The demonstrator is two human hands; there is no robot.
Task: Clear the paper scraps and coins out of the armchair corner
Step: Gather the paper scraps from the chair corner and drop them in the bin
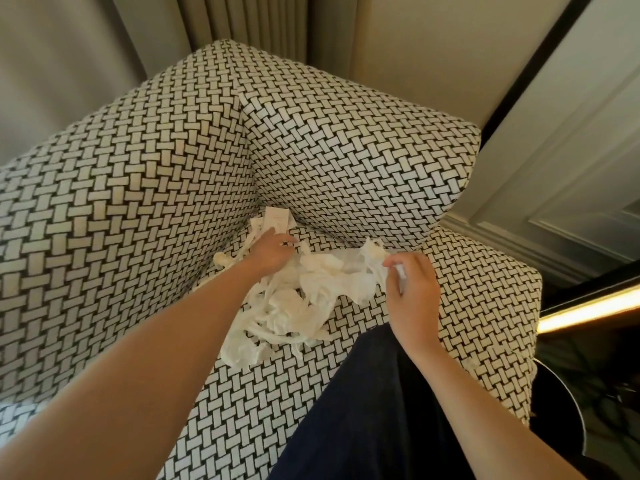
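Observation:
A heap of torn white paper scraps [304, 299] lies on the seat of a black-and-white woven-pattern armchair [145, 188], running from the back corner toward the front. A small printed slip [277, 218] stands in the corner crease. My left hand [272, 249] reaches into that corner, fingers curled down on the scraps just below the slip. My right hand [412, 289] hovers at the heap's right edge, thumb and fingers pinched on a white scrap [400, 271]. No coins show.
The armchair's right arm [363, 147] and back hem in the corner. My dark trouser leg [367, 410] rests on the seat's front. Curtains [242, 22] hang behind, and a panelled wall [571, 168] with a lit strip [588, 308] is at the right.

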